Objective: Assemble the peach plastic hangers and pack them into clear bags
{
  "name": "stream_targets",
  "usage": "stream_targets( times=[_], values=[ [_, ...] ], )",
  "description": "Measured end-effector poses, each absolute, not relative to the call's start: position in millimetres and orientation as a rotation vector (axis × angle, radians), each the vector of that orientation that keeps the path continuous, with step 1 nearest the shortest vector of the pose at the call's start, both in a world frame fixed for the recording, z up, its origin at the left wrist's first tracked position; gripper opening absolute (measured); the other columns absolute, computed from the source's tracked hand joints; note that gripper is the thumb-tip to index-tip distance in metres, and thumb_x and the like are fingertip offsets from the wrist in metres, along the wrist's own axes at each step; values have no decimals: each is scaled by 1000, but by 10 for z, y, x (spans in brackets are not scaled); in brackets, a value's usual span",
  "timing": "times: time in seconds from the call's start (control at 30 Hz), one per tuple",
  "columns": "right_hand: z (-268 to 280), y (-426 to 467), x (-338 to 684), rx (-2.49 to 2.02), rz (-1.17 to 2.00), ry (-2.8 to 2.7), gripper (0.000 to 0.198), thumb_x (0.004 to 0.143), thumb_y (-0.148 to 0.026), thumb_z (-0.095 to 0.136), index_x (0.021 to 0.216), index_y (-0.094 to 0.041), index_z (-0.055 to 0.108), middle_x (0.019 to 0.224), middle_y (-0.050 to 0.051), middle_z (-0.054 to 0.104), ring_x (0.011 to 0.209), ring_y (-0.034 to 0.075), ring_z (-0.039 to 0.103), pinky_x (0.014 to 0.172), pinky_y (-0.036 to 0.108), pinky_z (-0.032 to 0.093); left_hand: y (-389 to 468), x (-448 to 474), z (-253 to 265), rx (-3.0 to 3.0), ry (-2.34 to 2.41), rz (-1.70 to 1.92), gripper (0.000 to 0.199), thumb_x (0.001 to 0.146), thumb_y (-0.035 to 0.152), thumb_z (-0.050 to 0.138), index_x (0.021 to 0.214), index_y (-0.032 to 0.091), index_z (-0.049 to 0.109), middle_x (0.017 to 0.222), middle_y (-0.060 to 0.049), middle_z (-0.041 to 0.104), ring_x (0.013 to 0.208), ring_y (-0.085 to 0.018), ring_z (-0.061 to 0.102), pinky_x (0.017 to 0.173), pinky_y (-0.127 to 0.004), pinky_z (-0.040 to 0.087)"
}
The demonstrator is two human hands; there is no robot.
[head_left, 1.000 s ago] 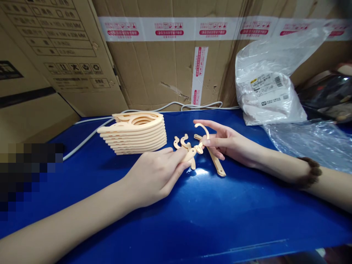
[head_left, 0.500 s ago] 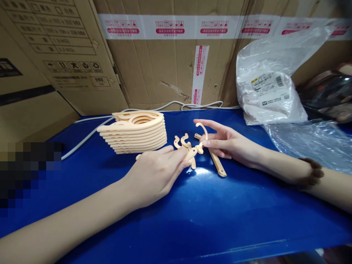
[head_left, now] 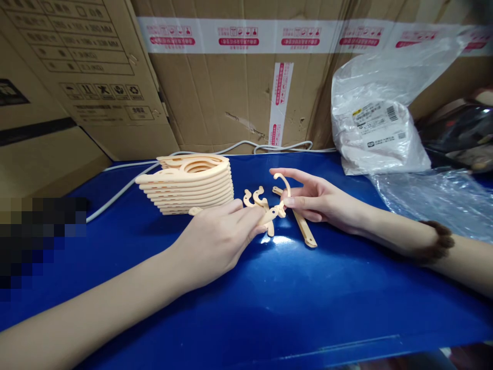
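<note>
My left hand (head_left: 221, 236) is closed around a flat cream plastic hanger arm (head_left: 268, 217), whose holed end sticks out past the fingertips. Between thumb and fingers, my right hand (head_left: 319, 198) pinches a cream hanger hook (head_left: 285, 185), its curve pointing up. The holed end of the arm meets the base of the hook; whether they are joined I cannot tell. Behind the left fingers lie small curved cream pieces (head_left: 259, 194), partly hidden. A long cream strip (head_left: 306, 231) with a hole at its end lies on the table below my right hand.
A neat stack of cream hanger parts (head_left: 192, 185) stands left on the blue table (head_left: 308, 308). A white cable (head_left: 119, 198) runs along the back. Cardboard boxes (head_left: 231, 92) form a wall behind. A labelled plastic bag (head_left: 377, 128) and clear film (head_left: 435, 200) lie at right.
My left hand has brought the arm's holed end slightly right, closer against the base of the hook. The right hand has stayed almost still.
</note>
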State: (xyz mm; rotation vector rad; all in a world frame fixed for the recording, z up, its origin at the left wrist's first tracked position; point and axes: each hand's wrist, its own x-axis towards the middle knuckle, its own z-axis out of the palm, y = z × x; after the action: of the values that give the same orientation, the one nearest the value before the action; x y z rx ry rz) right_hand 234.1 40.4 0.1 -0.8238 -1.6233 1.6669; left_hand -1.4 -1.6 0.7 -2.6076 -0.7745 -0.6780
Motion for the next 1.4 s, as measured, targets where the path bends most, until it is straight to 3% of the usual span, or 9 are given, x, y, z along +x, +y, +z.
stream_targets(
  times=[0.43,0.8,1.4],
  values=[
    [53,392,2330,-886,1529,-1717,59,83,-22,71,138,-25,47,79,-3,63,46,3,35,37,20,17,-28,-6,32,-2538,-768,-577,42,105,22,27,94,12,66,68,-2,60,59,-16,53,53,-28,34],
    [144,335,2346,-899,1315,-1868,56,85,-21,66,138,-23,47,81,-1,58,62,10,48,47,22,33,-13,-15,11,-2555,-786,-526,42,106,25,25,100,13,64,78,-4,69,66,-17,63,57,-29,41],
    [91,308,2365,-909,1351,-1932,52,90,-21,59,140,-24,43,86,-2,51,59,8,40,48,24,31,-19,-12,-15,-2611,-783,-423,37,104,24,29,101,13,65,75,-4,67,64,-20,61,56,-32,41]
  ],
)
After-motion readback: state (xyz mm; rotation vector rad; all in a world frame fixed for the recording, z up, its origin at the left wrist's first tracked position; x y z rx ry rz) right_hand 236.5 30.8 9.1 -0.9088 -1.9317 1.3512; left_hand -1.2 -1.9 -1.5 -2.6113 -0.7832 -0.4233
